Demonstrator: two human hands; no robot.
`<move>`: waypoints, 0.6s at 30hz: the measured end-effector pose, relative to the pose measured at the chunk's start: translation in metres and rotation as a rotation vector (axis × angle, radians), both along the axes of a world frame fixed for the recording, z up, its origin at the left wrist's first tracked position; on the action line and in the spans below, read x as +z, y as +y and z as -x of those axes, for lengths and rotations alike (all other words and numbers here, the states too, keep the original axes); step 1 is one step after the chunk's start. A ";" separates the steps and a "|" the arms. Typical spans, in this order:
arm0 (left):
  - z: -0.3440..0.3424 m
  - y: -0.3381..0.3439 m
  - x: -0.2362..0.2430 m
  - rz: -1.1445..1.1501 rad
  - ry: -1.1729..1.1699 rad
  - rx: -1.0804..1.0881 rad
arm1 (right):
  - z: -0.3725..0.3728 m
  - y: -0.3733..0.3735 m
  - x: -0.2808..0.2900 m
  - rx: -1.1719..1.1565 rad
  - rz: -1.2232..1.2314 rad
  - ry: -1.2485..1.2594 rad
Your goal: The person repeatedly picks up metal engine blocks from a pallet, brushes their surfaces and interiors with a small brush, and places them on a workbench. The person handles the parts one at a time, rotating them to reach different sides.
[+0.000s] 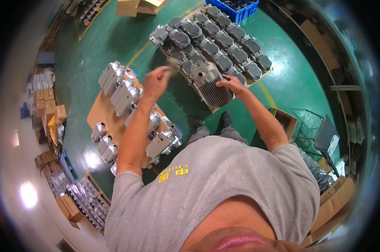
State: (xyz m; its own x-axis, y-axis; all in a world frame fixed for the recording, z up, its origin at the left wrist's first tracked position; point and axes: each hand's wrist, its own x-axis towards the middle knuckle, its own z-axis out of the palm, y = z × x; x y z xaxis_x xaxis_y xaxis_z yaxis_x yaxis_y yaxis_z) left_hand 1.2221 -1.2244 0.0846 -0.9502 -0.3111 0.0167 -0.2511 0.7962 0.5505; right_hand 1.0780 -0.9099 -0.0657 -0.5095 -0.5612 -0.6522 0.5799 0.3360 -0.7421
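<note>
A grey finned metal housing (pixel 215 91) lies at the near end of a stack of metal parts, its round opening showing at the far end. My right hand (pixel 234 85) grips its right side, with the thumb over the fins and the other fingers partly hidden. Left of the housing, my left hand (pixel 156 82) is raised and closed, smeared by motion. From its fingers sticks a small tan brush-like thing (pixel 173 64), too blurred to tell exactly.
Rows of dark-faced metal housings (pixel 223 40) cover a pallet ahead. Silvery housings (pixel 127 97) stand on a brown board (pixel 98 110) to the left. A blue crate (pixel 240 11) is at the far right, a folding chair (pixel 324 134) at right. Boxes line both sides.
</note>
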 end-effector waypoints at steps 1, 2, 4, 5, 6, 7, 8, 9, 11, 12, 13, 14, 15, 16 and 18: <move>-0.004 -0.022 -0.011 0.060 0.123 0.133 | -0.001 0.001 -0.002 -0.003 -0.011 0.007; -0.001 -0.031 -0.013 -0.371 0.257 0.216 | 0.002 0.003 -0.006 -0.016 -0.020 0.017; 0.013 0.005 0.021 -0.565 0.205 0.104 | -0.003 0.009 -0.017 -0.053 -0.044 0.014; 0.005 0.024 0.021 -0.645 0.155 0.010 | -0.007 0.004 0.001 -0.027 -0.068 0.003; 0.007 0.042 0.022 -0.722 0.120 -0.102 | -0.004 -0.001 0.000 -0.053 -0.066 -0.007; -0.003 0.053 0.005 -0.723 0.040 -0.180 | -0.007 -0.009 -0.006 -0.072 -0.065 -0.024; -0.014 0.055 -0.017 -0.429 -0.065 -0.201 | -0.015 -0.013 -0.018 -0.092 -0.069 -0.049; -0.019 0.051 -0.024 -0.108 0.056 -0.209 | -0.016 -0.014 -0.031 -0.112 -0.048 -0.119; -0.023 0.023 -0.027 0.137 0.075 -0.067 | -0.017 -0.011 -0.051 -0.167 0.006 -0.269; -0.026 0.010 -0.021 0.069 -0.031 0.092 | -0.018 -0.011 -0.052 -0.197 0.038 -0.347; -0.026 0.006 -0.021 0.108 0.079 0.085 | -0.020 -0.010 -0.054 -0.236 0.084 -0.434; -0.023 0.016 -0.014 0.016 0.140 -0.004 | -0.025 -0.012 -0.051 -0.270 0.131 -0.522; -0.015 0.036 -0.003 -0.075 0.204 -0.086 | -0.031 -0.017 -0.029 -0.269 0.210 -0.598; -0.005 0.055 0.003 -0.162 0.275 -0.172 | -0.033 -0.022 -0.013 -0.275 0.237 -0.605; 0.005 0.084 -0.003 -0.457 0.302 -0.326 | -0.042 -0.025 0.008 -0.288 0.284 -0.629</move>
State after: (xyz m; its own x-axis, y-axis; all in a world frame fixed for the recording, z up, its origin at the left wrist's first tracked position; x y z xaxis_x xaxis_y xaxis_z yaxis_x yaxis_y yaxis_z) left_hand 1.2170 -1.1406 0.0818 -0.9714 -0.0459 0.2331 0.1843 0.4737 0.8612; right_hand 1.1200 -0.9347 -0.0576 -0.2405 -0.6523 -0.7188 0.9597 -0.0489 -0.2767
